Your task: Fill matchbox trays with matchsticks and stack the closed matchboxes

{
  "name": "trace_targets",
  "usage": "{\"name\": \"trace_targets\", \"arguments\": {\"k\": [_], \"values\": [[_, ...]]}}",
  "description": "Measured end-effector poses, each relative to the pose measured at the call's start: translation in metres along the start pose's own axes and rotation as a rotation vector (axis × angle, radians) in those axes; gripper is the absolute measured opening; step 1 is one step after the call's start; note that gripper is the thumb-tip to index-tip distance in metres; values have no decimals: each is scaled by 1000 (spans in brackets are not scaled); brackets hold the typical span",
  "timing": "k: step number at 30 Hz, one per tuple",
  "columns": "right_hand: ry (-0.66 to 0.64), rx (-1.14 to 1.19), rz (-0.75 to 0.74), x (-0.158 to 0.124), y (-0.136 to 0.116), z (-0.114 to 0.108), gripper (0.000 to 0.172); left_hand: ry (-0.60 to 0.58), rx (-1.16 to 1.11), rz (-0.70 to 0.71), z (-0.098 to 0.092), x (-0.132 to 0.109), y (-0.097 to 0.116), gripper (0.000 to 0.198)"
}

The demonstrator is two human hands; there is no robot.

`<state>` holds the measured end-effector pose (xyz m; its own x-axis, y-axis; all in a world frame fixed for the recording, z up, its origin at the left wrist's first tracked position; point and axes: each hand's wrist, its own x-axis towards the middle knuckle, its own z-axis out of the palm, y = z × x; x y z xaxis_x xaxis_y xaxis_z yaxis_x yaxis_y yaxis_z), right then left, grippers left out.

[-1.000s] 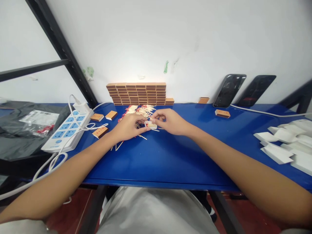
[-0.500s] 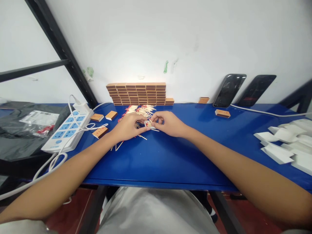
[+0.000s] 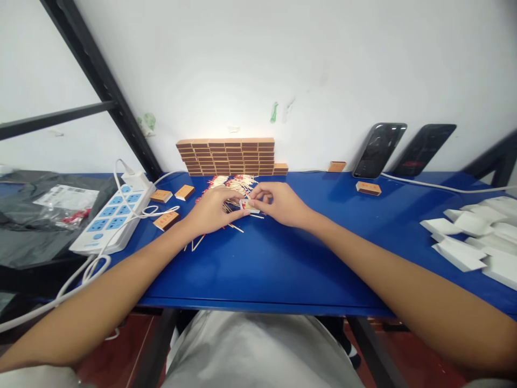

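Note:
A small white matchbox tray [image 3: 254,210] with red-headed matches [image 3: 245,205] in it is between my two hands, just above the blue table. My left hand [image 3: 216,209] grips the tray's left end between thumb and fingers. At the tray's right side, my right hand [image 3: 278,203] has thumb and forefinger pinched over the matches inside; its other fingers are curled. A loose pile of matches [image 3: 238,184] lies behind and under my left hand, with a few strays in front. Part of the tray is hidden by my fingers.
Stacked matchboxes [image 3: 226,156] stand against the wall. Single matchboxes lie at left, beside a white power strip [image 3: 115,215] and its cables, and at right [image 3: 368,188]. A phone [image 3: 379,151] leans on the wall. White empty trays [image 3: 476,231] are heaped at far right.
My right fingers have shifted slightly over the tray. My left hand and the tray have barely moved.

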<state>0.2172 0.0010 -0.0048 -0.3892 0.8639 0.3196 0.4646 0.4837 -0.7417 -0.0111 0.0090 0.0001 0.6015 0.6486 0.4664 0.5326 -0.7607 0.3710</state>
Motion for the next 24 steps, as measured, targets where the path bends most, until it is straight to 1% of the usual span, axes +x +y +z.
{"name": "trace_targets", "arguments": {"k": [4, 8, 12, 19, 24], "values": [[-17, -40, -5, -1, -2, 0, 19, -4, 8, 25, 0, 0, 1, 26], [24, -62, -11, 0, -2, -6, 17, 30, 19, -2, 1, 0, -2, 34], [51, -68, -17, 3, 1, -9, 19, 24, 26, -3, 2, -1, -2, 33], [15, -109, 35, 1, -5, -9, 17, 19, 19, 2, 0, 0, -1, 33], [-7, -85, 20, 0, -8, -8, 15, 42, 17, 30, 1, 0, -1, 31]]}}
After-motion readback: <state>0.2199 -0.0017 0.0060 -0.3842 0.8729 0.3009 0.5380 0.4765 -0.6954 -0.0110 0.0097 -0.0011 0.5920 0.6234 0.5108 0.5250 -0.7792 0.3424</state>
